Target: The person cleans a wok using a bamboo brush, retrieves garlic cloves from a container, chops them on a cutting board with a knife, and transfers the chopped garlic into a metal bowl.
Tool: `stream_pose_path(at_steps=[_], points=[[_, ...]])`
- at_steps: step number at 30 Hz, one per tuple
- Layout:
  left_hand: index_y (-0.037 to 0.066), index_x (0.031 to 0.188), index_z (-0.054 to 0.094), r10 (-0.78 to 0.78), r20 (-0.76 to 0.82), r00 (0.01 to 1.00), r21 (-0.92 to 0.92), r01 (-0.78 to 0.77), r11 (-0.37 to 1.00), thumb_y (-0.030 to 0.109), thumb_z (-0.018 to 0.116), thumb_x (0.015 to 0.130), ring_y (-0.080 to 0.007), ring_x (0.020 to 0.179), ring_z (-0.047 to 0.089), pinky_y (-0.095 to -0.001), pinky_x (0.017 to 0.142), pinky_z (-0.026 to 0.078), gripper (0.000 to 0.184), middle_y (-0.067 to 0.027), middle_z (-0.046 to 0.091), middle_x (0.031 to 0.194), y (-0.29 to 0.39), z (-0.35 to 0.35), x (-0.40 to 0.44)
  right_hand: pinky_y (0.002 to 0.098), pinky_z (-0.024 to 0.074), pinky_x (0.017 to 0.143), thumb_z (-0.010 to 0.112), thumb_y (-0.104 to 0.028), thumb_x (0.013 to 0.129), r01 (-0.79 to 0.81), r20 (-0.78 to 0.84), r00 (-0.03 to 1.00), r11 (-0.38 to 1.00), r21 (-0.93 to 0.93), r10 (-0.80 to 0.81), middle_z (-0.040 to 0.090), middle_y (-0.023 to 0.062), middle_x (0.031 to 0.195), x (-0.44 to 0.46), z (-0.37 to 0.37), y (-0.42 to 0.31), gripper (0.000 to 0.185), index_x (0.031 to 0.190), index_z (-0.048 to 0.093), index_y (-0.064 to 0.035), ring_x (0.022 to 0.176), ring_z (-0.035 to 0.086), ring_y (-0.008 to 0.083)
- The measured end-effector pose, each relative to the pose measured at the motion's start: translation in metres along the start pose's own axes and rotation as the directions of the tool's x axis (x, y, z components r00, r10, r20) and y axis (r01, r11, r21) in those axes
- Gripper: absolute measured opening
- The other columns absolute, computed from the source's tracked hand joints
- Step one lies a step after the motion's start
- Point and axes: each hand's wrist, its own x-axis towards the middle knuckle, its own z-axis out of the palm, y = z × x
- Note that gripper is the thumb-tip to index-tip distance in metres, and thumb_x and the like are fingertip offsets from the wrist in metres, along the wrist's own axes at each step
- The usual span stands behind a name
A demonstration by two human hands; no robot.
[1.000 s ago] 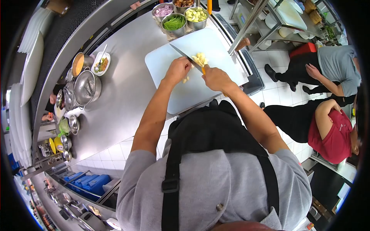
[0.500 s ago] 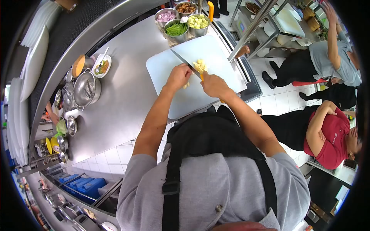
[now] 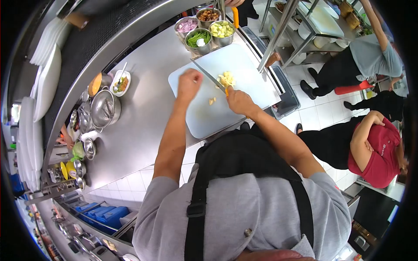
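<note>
My right hand (image 3: 241, 102) grips a kitchen knife (image 3: 208, 75) by its orange handle, its blade slanting up and left over the white cutting board (image 3: 204, 119). Chopped pale yellow pieces, which look like garlic (image 3: 227, 79), lie heaped right beside the blade. A few whole cloves (image 3: 212, 101) rest on the board, left of my right hand. Raised over the board's left part, my left hand (image 3: 190, 83) is apart from the knife with its fingers curled in. Whatever those fingers may hold is hidden.
Beyond the board stand metal bowls of green pieces (image 3: 198, 36), pale green chunks (image 3: 222, 29), purple-white pieces (image 3: 187, 26) and brown pieces (image 3: 209, 15). Left are a metal strainer (image 3: 105, 108) and a white dish (image 3: 120, 83). A person in a red shirt (image 3: 378, 150) stands at right.
My left hand has lifted off the knife and moved left. The right hand still holds the knife in place. A small white thing now shows on the green pieces.
</note>
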Motion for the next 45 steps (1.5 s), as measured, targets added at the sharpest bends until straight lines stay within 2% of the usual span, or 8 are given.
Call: stream_pose_path(at_steps=[4,8,14,17,20,29,35,45], points=[[0.0,0.089,0.073,-0.142,-0.144,0.979,0.02,0.146,0.989,0.002,0.074,0.086,-0.0207,0.073,0.07,-0.032,0.067,0.058,0.004,-0.0106,0.072,0.088,0.013,-0.04,0.025,0.0572,0.0536,0.083,0.053,-0.025,0.1,-0.011,0.04,0.999,0.999,0.035,0.009,0.069,0.031,0.091,0.003,-0.016,0.008,0.036,0.118,0.052,0.006,0.087,0.069,0.0487],[0.001,0.096,0.075,-0.278,0.015,0.96,-0.033,0.278,0.96,0.004,0.074,0.088,-0.0203,0.074,0.071,-0.0307,0.07,0.058,0.009,-0.0104,0.073,0.091,0.036,-0.049,-0.003,0.0576,0.0524,0.083,0.054,-0.026,0.1,-0.039,0.059,0.998,0.986,0.164,0.029,0.07,0.0299,0.093,-0.016,-0.041,-0.004,0.036,0.116,0.053,0.0058,0.09,0.068,0.0486],[0.003,0.099,0.076,-0.353,0.216,0.91,-0.015,0.364,0.931,0.007,0.078,0.084,-0.0192,0.083,0.071,-0.0305,0.073,0.057,0.015,-0.01,0.071,0.097,0.034,-0.02,-0.073,0.0565,0.0513,0.087,0.055,-0.025,0.1,0.007,0.072,0.997,0.993,0.117,-0.015,0.069,0.0314,0.097,-0.026,-0.02,0.0,0.035,0.117,0.051,0.0057,0.094,0.067,0.0492],[0.003,0.101,0.076,-0.293,0.271,0.917,0.019,0.3,0.954,0.005,0.079,0.083,-0.0168,0.084,0.07,-0.0307,0.073,0.057,0.018,-0.008,0.07,0.094,0.047,0.001,-0.08,0.0573,0.0515,0.086,0.057,-0.025,0.099,-0.038,0.117,0.993,0.995,0.097,0.026,0.069,0.032,0.096,-0.025,-0.029,0.012,0.036,0.118,0.051,0.0047,0.093,0.067,0.0496],[0.004,0.099,0.076,-0.246,0.241,0.939,0.02,0.249,0.968,0.013,0.079,0.082,-0.024,0.084,0.07,-0.0365,0.078,0.056,0.019,-0.0102,0.068,0.092,0.045,0.025,-0.078,0.0583,0.0517,0.084,0.057,-0.025,0.098,-0.133,0.122,0.985,0.987,0.093,0.121,0.069,0.0315,0.094,-0.03,-0.042,0.019,0.036,0.119,0.052,0.0036,0.092,0.067,0.049],[0.003,0.093,0.075,-0.121,0.042,0.992,0.144,0.114,0.983,0.016,0.078,0.082,-0.0248,0.083,0.069,-0.0365,0.076,0.057,0.017,-0.0098,0.07,0.092,0.045,0.038,-0.062,0.0579,0.0525,0.083,0.057,-0.027,0.099,0.001,0.013,1.0,0.997,0.078,-0.002,0.07,0.0292,0.09,-0.026,-0.023,0.013,0.037,0.118,0.052,0.004,0.09,0.068,0.0481],[0.005,0.089,0.075,-0.23,0.197,0.953,0.41,0.133,0.902,0.011,0.074,0.08,-0.0298,0.087,0.067,-0.0409,0.079,0.055,0.011,-0.0104,0.071,0.091,0.052,0.015,-0.05,0.0568,0.0531,0.083,0.055,-0.025,0.099,0.008,0.043,0.999,1.0,0.029,-0.009,0.07,0.0284,0.092,-0.027,-0.031,-0.001,0.034,0.116,0.051,0.0038,0.092,0.069,0.0471],[0.003,0.084,0.073,-0.012,0.248,0.969,0.13,-0.021,0.991,0.005,0.073,0.079,-0.0326,0.089,0.066,-0.0423,0.079,0.054,0.005,-0.0121,0.07,0.086,0.034,0.039,-0.036,0.058,0.0527,0.079,0.056,-0.024,0.099,0.013,0.021,1.0,0.999,0.035,-0.013,0.069,0.0298,0.089,-0.023,-0.009,0.0,0.035,0.119,0.049,0.0044,0.086,0.068,0.0487]])
